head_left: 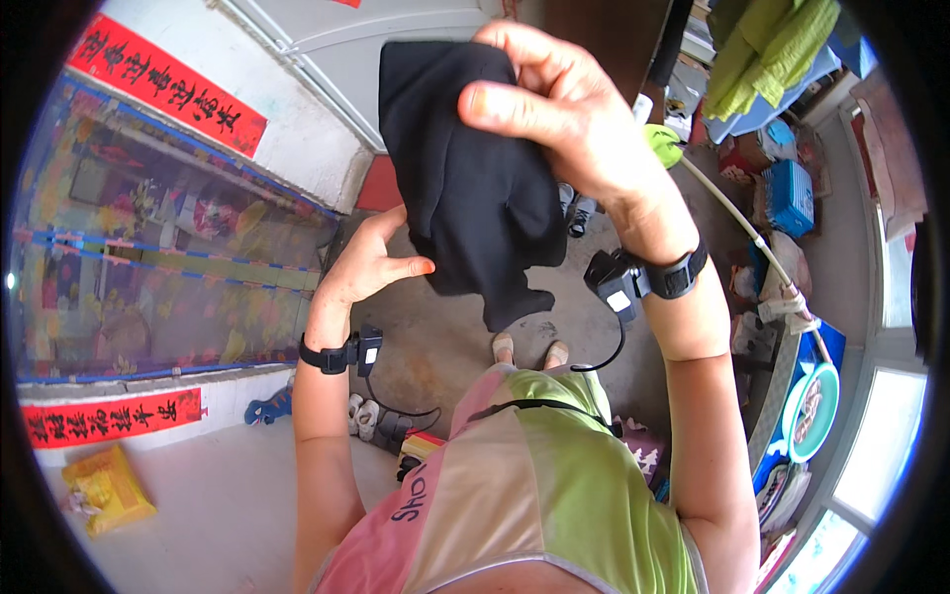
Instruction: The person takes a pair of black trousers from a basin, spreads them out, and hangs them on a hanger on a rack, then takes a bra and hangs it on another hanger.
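Note:
A piece of black cloth [470,168], perhaps a folded garment, hangs in front of me at the upper middle. My right hand [579,119] grips its upper right part, with the thumb pressed on the front and the fingers partly behind. At the cloth's lower left edge is my left hand [371,259], its thumb in front and its fingertips hidden behind the fabric. The lower end of the cloth dangles loosely in uneven points. Each wrist wears a black strap with a small device, the left one [341,353] and the right one [643,277].
A floral curtain [178,238] covers an opening on the left, between red paper banners [168,84]. Shoes [364,416] stand on the floor. Along the right lie a blue basket [789,198], a long pale pole [727,203] and a turquoise basin [813,416]. Green clothing [767,59] hangs above.

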`<move>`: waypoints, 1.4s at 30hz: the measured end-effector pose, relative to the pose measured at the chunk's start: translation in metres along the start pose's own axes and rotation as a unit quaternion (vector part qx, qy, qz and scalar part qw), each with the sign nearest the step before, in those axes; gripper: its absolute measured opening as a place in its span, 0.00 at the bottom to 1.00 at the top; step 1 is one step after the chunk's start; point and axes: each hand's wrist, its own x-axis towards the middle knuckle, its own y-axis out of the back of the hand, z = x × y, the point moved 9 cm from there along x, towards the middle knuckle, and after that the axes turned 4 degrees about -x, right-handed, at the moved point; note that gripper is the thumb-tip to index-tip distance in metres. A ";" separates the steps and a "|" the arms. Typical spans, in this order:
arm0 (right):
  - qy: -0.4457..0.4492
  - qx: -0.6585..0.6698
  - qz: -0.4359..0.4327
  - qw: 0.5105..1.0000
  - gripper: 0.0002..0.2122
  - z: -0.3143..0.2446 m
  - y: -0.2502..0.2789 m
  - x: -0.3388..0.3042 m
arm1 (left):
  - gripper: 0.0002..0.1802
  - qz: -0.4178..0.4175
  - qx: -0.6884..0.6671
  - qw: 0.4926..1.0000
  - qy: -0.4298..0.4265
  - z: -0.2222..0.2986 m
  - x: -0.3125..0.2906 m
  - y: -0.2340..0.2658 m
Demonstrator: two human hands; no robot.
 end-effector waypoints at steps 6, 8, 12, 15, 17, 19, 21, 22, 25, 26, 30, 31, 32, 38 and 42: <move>-0.007 0.014 0.085 0.996 0.06 0.006 0.074 -0.005 | 0.23 0.087 -0.107 0.990 0.039 -0.011 0.006 -0.016; -0.009 0.059 0.171 0.983 0.08 0.025 0.112 -0.019 | 0.22 0.144 -0.135 0.980 0.003 0.001 0.012 -0.014; -0.013 -0.065 0.290 0.955 0.23 0.058 0.183 -0.080 | 0.21 0.144 -0.126 0.981 0.039 0.023 0.045 -0.031; -0.097 -0.101 0.340 0.930 0.24 0.133 0.236 -0.155 | 0.21 0.115 -0.215 0.966 0.083 0.034 0.082 -0.069; -0.220 -0.094 0.356 0.903 0.27 0.189 0.249 -0.231 | 0.23 0.118 -0.175 0.972 0.106 0.024 0.101 -0.083; -0.323 -0.056 0.360 0.874 0.29 0.253 0.243 -0.319 | 0.24 0.191 -0.146 0.960 0.145 0.017 0.104 -0.079; -0.427 -0.006 0.420 0.801 0.28 0.319 0.226 -0.422 | 0.22 0.258 -0.184 0.932 0.177 0.025 0.104 -0.083; -0.479 0.047 0.423 0.768 0.29 0.351 0.213 -0.470 | 0.22 0.248 -0.219 0.926 0.180 0.024 0.108 -0.087; -0.593 0.127 0.415 0.678 0.28 0.413 0.150 -0.562 | 0.23 0.252 -0.309 0.892 0.214 0.049 0.102 -0.104; -0.604 0.161 0.404 0.667 0.28 0.432 0.129 -0.576 | 0.23 0.265 -0.373 0.858 0.233 0.061 0.098 -0.115; -0.616 0.240 0.398 0.636 0.28 0.454 0.092 -0.575 | 0.24 0.262 -0.306 0.910 0.098 0.108 0.088 -0.094; -0.612 0.273 0.403 0.624 0.28 0.467 0.084 -0.572 | 0.25 0.346 -0.251 0.900 0.080 0.123 0.076 -0.085; -0.607 0.279 0.395 0.630 0.30 0.479 0.081 -0.568 | 0.26 0.428 -0.188 0.881 0.068 0.138 0.063 -0.079; -0.567 0.354 0.558 0.492 0.35 0.506 0.104 -0.580 | 0.26 0.413 -0.113 0.903 0.016 0.159 0.056 -0.084; -0.385 0.488 0.652 0.434 0.41 0.474 0.133 -0.562 | 0.26 0.413 -0.093 0.906 0.010 0.157 0.053 -0.084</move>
